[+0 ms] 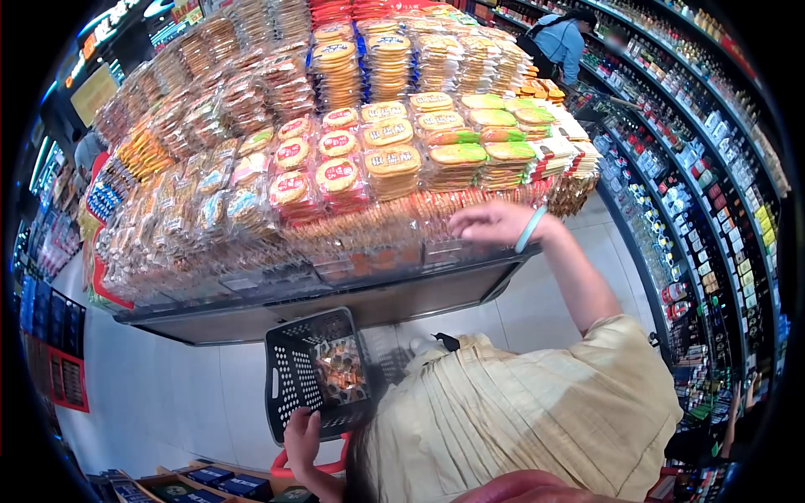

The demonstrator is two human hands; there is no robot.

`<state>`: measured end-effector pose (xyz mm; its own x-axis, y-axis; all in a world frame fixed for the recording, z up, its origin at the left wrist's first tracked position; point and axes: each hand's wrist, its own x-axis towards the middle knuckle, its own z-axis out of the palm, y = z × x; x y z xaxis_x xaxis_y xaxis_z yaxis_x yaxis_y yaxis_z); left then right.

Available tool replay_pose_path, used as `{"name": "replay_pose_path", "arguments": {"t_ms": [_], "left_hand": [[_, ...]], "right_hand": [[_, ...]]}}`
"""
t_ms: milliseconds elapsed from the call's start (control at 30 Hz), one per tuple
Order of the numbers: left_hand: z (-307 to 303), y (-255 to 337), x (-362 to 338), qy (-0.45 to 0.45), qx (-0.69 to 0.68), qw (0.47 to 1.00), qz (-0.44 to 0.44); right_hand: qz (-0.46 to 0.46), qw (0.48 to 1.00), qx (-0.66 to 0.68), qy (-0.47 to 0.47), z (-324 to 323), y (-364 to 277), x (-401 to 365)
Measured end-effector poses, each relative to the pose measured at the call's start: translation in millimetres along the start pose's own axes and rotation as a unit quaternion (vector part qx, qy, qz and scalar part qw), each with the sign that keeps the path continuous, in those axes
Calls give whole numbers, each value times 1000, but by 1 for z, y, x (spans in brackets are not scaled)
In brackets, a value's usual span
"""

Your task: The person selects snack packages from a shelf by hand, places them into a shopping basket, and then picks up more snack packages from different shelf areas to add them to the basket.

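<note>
My right hand [493, 222], with a pale band at the wrist, reaches over the front edge of a large display of wrapped biscuits [392, 162]. Its fingers point left, loosely bent and apart, and nothing is in them. Below them are packs in clear wrapping; whether the fingertips touch these I cannot tell. At the lower left, my left hand [302, 434] is beside the near rim of a black perforated basket [292, 369], fingers slightly curled and apart, holding nothing visible. Wrapped items [341, 369] lie in the basket. A red handle [340, 461] passes by my left wrist.
Tall shelves of bottles and jars [713, 201] curve along the right. A person in a blue top [560, 44] bends near them at the back. Boxes [210, 478] stand at the bottom left. Pale tiled floor [184, 377] runs in front of the display.
</note>
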<state>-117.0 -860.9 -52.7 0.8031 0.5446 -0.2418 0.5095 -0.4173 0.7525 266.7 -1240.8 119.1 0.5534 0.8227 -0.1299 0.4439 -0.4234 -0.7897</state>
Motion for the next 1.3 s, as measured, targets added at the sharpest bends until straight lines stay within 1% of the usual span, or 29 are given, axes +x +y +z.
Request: {"name": "replay_pose_path", "arguments": {"t_ms": [33, 67, 167, 233, 267, 300, 333, 367, 433, 467, 500, 567, 600, 633, 700, 733, 767, 833, 867, 933, 967, 1033, 1067, 1100, 1133, 1167, 1233, 1267, 1300], "left_hand": [[3, 9, 0, 1, -4, 1000, 8], [4, 15, 1, 2, -4, 1000, 10], [6, 31, -2, -8, 24, 999, 24], [7, 45, -5, -9, -11, 999, 46], [9, 45, -4, -6, -7, 999, 45], [13, 44, -1, -5, -39, 997, 63], [16, 46, 1, -4, -71, 994, 82], [17, 55, 3, -3, -68, 994, 83], [20, 87, 5, -14, -99, 992, 70], [21, 108, 6, -28, -109, 992, 61], [26, 123, 11, -27, -108, 992, 63], [36, 153, 22, -41, -163, 983, 68], [41, 182, 24, -52, -191, 977, 78], [48, 201, 34, -52, -189, 977, 77], [60, 233, 50, -86, -171, 971, 140], [66, 251, 58, -107, -176, 968, 143], [72, 269, 66, -106, -175, 969, 140], [85, 305, 79, -152, -159, 954, 205], [92, 323, 85, -150, -158, 955, 201], [108, 360, 91, -160, -187, 940, 235], [115, 376, 95, -156, -187, 942, 231], [128, 404, 100, -173, -203, 924, 275], [135, 417, 104, -167, -206, 926, 270], [141, 429, 107, -180, -225, 915, 282], [147, 439, 110, -193, -243, 904, 295], [153, 450, 113, -185, -246, 906, 290], [165, 470, 119, -210, -272, 898, 273], [171, 479, 123, -217, -255, 896, 292], [177, 489, 126, -213, -258, 897, 290]], "right_hand": [[14, 998, 19, 50, -20, 2, -7], [10, 993, 41, 110, -39, 4, -14], [9, 959, 85, 269, -94, 13, -28], [-1, 920, 145, 365, -122, 18, -32], [5, 898, 159, 410, -136, 27, -30], [12, 874, 174, 454, -152, 39, -28], [15, 856, 176, 486, -169, 55, -25], [28, 840, 195, 505, -182, 62, -23], [21, 819, 251, 516, -213, 91, -19], [25, 806, 292, 514, -222, 90, -20], [24, 806, 292, 514, -234, 97, -18], [56, 775, 369, 510, -265, 119, -12], [63, 789, 367, 489, -279, 128, -11], [63, 788, 369, 489, -294, 137, -8], [86, 797, 344, 490, -314, 148, 1], [94, 814, 333, 466, -326, 157, 6], [96, 814, 336, 464, -333, 161, 10], [109, 823, 319, 457, -342, 158, 23], [114, 836, 298, 446, -348, 159, 27], [111, 843, 289, 441, -359, 171, 42], [108, 847, 277, 440, -366, 180, 49], [102, 858, 281, 417, -378, 197, 58], [115, 861, 286, 405, -383, 201, 62], [129, 864, 291, 390, -387, 205, 66], [128, 866, 294, 384, -391, 210, 70], [119, 871, 311, 360, -391, 210, 70], [119, 858, 342, 365, -391, 207, 73], [119, 861, 340, 360, -389, 205, 72], [124, 861, 351, 347, -386, 201, 72]]}}
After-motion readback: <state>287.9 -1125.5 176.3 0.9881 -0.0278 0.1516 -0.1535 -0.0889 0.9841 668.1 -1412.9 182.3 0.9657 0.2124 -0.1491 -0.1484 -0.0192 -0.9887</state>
